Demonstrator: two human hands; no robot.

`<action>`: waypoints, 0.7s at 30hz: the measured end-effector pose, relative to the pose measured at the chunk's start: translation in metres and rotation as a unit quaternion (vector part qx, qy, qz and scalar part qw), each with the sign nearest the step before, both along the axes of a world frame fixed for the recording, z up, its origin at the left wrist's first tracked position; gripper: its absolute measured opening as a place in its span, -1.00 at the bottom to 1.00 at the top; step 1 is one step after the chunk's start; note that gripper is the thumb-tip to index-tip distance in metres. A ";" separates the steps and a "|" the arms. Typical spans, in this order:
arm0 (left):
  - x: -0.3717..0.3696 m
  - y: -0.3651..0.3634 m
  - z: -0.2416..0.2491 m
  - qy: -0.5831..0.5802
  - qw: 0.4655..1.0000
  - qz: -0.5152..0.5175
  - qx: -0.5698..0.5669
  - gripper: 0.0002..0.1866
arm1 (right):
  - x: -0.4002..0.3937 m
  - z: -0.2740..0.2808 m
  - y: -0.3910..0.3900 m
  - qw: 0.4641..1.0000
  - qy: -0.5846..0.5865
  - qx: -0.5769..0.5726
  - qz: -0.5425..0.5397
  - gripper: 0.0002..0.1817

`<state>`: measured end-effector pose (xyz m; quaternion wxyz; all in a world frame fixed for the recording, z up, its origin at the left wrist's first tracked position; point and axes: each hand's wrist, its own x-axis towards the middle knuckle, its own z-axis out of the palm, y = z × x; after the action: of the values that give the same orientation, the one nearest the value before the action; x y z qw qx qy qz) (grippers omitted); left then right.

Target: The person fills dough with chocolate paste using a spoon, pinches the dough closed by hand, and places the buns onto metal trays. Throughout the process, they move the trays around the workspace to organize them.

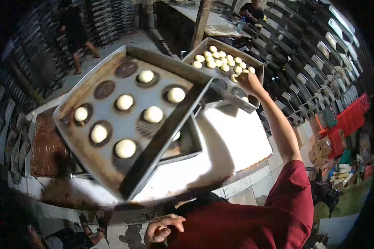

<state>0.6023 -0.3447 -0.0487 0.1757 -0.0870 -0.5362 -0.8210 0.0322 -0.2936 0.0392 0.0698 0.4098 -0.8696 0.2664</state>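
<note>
Near tray [131, 121] with seven dough balls [153, 114], above the bench [245, 141].
The right hand [250, 84] is among others in the far tray [221, 83], its grip unclear; the near left hand [164, 229] has fingers loosely bent, holding nothing.

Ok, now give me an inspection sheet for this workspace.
Surface: white table, brownish along its near edge.
Job's things: near tray with seven dough balls, overlapping a lower tray; far tray with many more.
Clutter: mixed items heaped at right, beside red material.
Hands: right hand at the far tray's dough balls, grip unclear; left hand loosely open, seemingly empty.
Cables: nothing seen.
Surroundings: stacks along the walls; people in the background.
</note>
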 end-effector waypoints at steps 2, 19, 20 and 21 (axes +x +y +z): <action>-0.029 0.032 -0.004 0.006 0.997 0.053 0.063 -0.54 | -0.062 -0.029 0.023 0.977 0.072 0.199 -0.013 -0.80; -0.066 0.135 0.037 -0.099 0.880 0.335 0.322 -0.47 | 0.330 -0.057 0.109 0.831 -0.101 -0.251 0.486 -0.75; -0.043 0.139 0.021 -0.098 0.856 0.339 0.378 -0.50 | 0.373 -0.064 0.113 0.781 -0.129 -0.202 0.576 -0.84; -0.015 0.141 0.009 -0.120 0.845 0.349 0.386 -0.55 | 0.405 -0.055 0.116 0.740 -0.103 -0.159 0.645 -0.88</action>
<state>0.5876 -0.2042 -0.0396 0.4043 0.2800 -0.1878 -0.8502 0.4369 -0.1776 -0.0160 -0.1449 0.8258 -0.3440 0.4228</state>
